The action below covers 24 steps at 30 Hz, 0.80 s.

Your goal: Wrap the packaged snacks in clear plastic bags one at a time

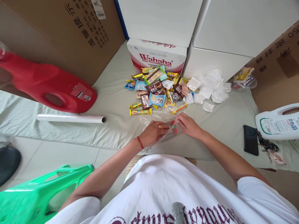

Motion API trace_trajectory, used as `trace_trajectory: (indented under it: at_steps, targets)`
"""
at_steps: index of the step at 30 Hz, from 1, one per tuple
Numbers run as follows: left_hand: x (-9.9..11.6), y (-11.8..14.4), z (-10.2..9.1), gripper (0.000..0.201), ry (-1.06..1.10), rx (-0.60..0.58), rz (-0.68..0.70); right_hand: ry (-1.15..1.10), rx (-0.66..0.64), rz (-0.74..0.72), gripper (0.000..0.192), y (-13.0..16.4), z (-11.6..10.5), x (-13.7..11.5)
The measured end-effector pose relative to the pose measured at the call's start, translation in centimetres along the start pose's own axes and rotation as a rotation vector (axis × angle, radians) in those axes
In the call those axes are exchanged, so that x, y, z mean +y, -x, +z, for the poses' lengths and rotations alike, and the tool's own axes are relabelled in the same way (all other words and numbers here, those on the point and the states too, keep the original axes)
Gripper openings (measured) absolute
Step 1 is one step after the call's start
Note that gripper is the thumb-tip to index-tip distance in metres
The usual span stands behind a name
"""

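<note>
Both hands work at the mouth of a clear plastic bag [161,124] on the cloth-covered surface [112,102], the left hand [153,133] and right hand [188,124] each pinching its edge, seemingly opening it, with the snack pile [156,90] beyond, boxes [158,54] behind, jugs alongside.

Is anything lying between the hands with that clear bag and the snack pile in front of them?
Nothing visible blocks it. Both the left hand and right hand already grip the clear plastic bag, whose far edge reaches almost to the snack pile. Only bare cloth and the bag's own film lie between.
</note>
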State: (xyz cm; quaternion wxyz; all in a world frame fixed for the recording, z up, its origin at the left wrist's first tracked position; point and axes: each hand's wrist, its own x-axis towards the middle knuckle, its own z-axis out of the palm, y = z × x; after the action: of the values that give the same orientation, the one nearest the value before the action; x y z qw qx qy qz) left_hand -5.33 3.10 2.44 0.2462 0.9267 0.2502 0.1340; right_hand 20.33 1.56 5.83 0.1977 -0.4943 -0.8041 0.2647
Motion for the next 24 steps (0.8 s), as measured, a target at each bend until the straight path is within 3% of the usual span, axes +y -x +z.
trace_trajectory:
  at_steps: [6,11,14,16,18,21,24]
  targets:
    - [-1.9,2.0,-1.2,0.062,0.26,0.087,-0.053,0.317,-0.237,0.292,0.023,-3.9,3.2,0.2]
    - [-0.2,6.6,-1.5,0.052,0.663,0.435,-0.33,0.494,-0.332,0.349,0.028,-4.0,3.8,-0.9]
    - [1.6,7.6,-0.4,0.073,0.587,0.55,-0.523,0.534,-0.345,0.336,0.028,-3.9,3.7,-1.1]
    - [1.7,7.3,0.4,0.055,0.524,0.564,-0.684,0.543,-0.358,0.31,0.03,-3.9,3.5,-1.1]
    - [0.4,6.6,0.7,0.035,0.544,0.595,-0.839,0.541,-0.393,0.265,0.031,-3.9,3.3,-1.0]
    - [-2.4,5.9,0.0,0.029,0.519,0.628,-1.034,0.545,-0.44,0.214,0.032,-3.7,3.1,-1.0]
    - [-3.4,5.6,-1.6,0.022,0.216,0.787,-1.116,0.564,-0.432,0.218,0.033,-3.4,3.2,-1.3]
